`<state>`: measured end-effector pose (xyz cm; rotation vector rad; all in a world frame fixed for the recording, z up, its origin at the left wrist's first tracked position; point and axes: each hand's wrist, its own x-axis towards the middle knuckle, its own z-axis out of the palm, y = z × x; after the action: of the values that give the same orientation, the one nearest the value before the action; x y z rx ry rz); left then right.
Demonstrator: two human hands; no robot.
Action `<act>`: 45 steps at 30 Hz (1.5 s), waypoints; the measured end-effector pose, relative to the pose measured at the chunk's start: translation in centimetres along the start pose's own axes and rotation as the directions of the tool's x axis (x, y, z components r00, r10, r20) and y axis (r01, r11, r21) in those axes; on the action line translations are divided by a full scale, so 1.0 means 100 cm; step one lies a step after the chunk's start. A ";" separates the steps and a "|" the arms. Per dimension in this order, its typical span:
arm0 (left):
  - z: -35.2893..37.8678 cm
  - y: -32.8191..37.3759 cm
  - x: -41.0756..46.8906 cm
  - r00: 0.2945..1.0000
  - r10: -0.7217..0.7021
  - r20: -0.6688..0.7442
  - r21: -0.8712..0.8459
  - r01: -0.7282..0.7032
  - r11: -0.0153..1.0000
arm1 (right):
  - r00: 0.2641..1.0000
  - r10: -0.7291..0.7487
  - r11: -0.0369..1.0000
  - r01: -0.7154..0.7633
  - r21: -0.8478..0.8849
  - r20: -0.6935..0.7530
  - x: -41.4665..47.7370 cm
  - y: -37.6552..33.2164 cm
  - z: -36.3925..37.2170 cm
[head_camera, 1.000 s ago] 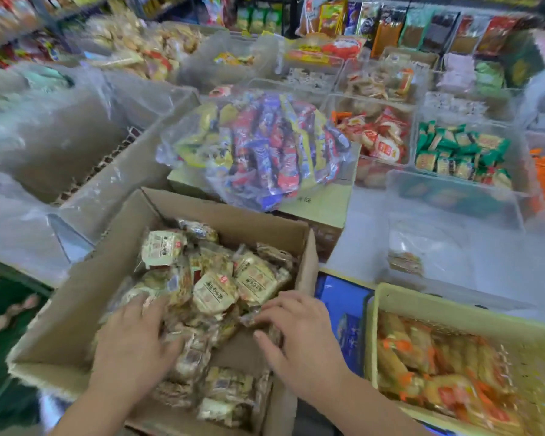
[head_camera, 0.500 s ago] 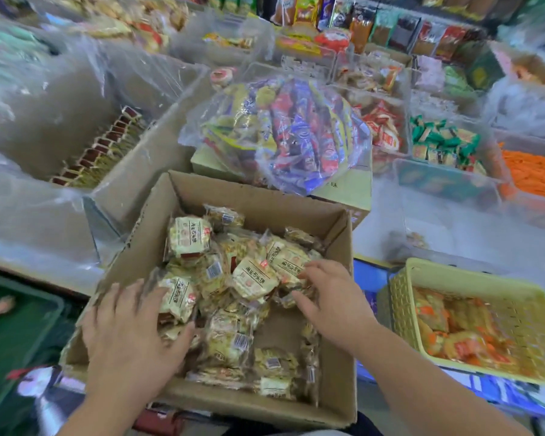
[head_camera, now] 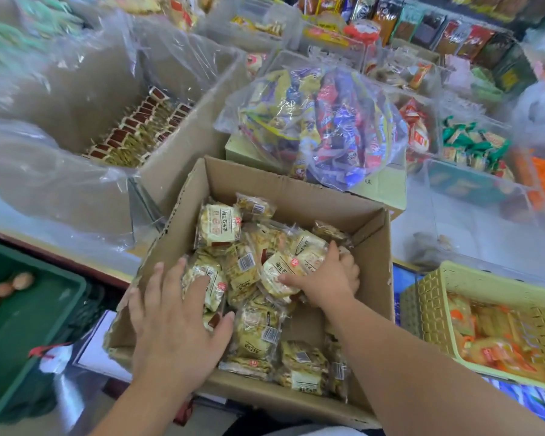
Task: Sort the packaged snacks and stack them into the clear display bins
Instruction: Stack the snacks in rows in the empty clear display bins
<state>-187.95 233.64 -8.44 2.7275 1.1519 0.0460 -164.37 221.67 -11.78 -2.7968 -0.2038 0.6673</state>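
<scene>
Two hands work inside the open brown cardboard box: left hand lies flat, fingers straight and spread, pressing the pale yellow film-wrapped biscuit packets at the box's near-left; right hand curls thumb and fingers round several packets at its mid-right. Risk, judged: slick overlapping wrappers could slide from a bunched handful en route to the clear plastic display bin beyond the box's right wall, while squeezing harder may crack the biscuits.

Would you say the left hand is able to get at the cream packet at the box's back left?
Probably yes: the cardboard box is open on top, nothing covers that cream packet, and the left hand rests on packets just short of it.
</scene>
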 end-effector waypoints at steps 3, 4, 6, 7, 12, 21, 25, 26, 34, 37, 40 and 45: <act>0.000 0.000 0.002 1.000 0.019 -0.001 -0.030 -0.019 0.999 | 0.995 -0.034 0.988 0.019 -0.156 -0.092 -0.006 -0.004 0.007; -0.001 0.001 0.003 1.000 0.023 0.014 -0.041 -0.023 0.999 | 0.991 -0.066 0.981 0.042 -0.192 -0.116 -0.007 -0.003 0.007; -0.004 0.002 0.005 0.999 0.023 0.049 -0.070 -0.020 0.997 | 0.984 -0.136 0.972 0.110 -0.208 -0.116 -0.010 -0.002 0.006; -0.006 0.003 0.008 0.998 0.028 0.059 -0.095 -0.022 0.995 | 0.982 -0.162 0.974 0.144 -0.175 -0.093 -0.011 -0.001 0.005; -0.013 0.016 0.035 0.984 0.110 0.143 -0.285 -0.066 0.956 | 0.981 -0.192 0.980 0.191 0.049 0.004 -0.020 0.000 -0.003; 0.011 0.045 0.110 0.951 0.067 0.302 -0.338 0.041 0.940 | 0.974 -0.149 0.635 -0.037 0.772 0.169 -0.030 0.034 -0.055; 0.025 0.050 0.113 0.947 0.063 0.316 -0.293 0.034 0.955 | 0.944 -0.218 0.516 -0.104 0.850 0.248 -0.038 0.057 -0.083; 0.027 0.051 0.113 0.950 0.050 0.309 -0.252 0.031 0.967 | 0.940 -0.226 0.468 -0.126 0.874 0.257 -0.039 0.062 -0.088; 0.005 0.063 0.096 0.969 -0.011 0.247 -0.236 0.072 0.969 | 0.900 -0.316 0.207 -0.242 0.948 0.299 -0.043 0.087 -0.115; -0.009 0.068 0.081 0.980 -0.078 0.183 -0.399 0.147 0.905 | 0.895 -0.341 0.196 -0.232 0.953 0.288 -0.042 0.092 -0.125; -0.027 0.087 0.065 0.962 -0.196 0.188 -0.707 0.272 0.653 | 0.882 -0.387 0.191 -0.209 0.959 0.269 -0.036 0.098 -0.135; -0.039 0.162 0.039 0.898 -0.194 0.395 -0.917 0.399 -0.022 | 0.814 -0.511 0.173 -0.218 0.961 0.277 -0.024 0.116 -0.162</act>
<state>-174.16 225.91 -1.87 1.0931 0.9889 0.4134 -158.19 206.57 -0.10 -1.1734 -0.0899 1.0452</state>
